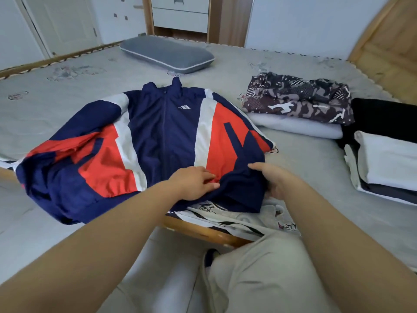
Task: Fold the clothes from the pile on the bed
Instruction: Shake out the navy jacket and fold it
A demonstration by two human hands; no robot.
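jacket (162, 136) on bed (67, 105), stacks (300, 107) right

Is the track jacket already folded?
No, the track jacket lies spread front-up on the bed, sleeves out, with both hands at its bottom hem.

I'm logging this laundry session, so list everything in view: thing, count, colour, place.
track jacket: 1, navy, red and white, spread front-up mid-bed
printed garment: 1, grey-white, under jacket hem at bed edge
patterned garment: 1, brown-white, folded, atop pale folded cloth
black garment: 1, far right
white folded stack: 1, right edge
pillow: 1, grey, far side
bed: 1, grey cover
left hand: flat on hem
right hand: gripping hem
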